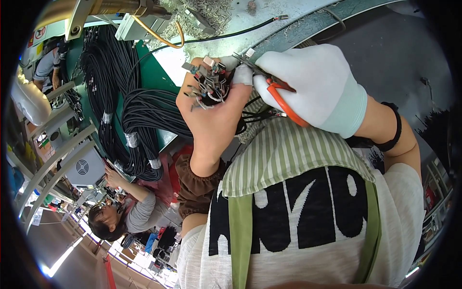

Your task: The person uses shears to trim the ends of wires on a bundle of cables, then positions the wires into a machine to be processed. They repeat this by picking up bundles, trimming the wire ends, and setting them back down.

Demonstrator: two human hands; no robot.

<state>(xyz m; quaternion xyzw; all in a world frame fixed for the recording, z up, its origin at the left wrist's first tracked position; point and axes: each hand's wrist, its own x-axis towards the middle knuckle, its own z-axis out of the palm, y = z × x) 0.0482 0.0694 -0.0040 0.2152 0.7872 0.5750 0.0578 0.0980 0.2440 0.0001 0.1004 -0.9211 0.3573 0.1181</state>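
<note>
Striped apron: foreground;
Left hand: fingers around cable ends;
Right hand: gloved fingers gripping orange-handled pliers.

Factory-type workshop: bundled black cables on green worktop, heaped cut scraps, grey vented box, co-worker alongside, long ceiling lights.

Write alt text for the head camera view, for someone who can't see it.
The person's left hand holds a bunch of cable ends with small connectors, while the white-gloved right hand holds orange-handled pliers beside them. Bundled black cables lie on a green table at left; a co-worker appears at lower left.
</note>
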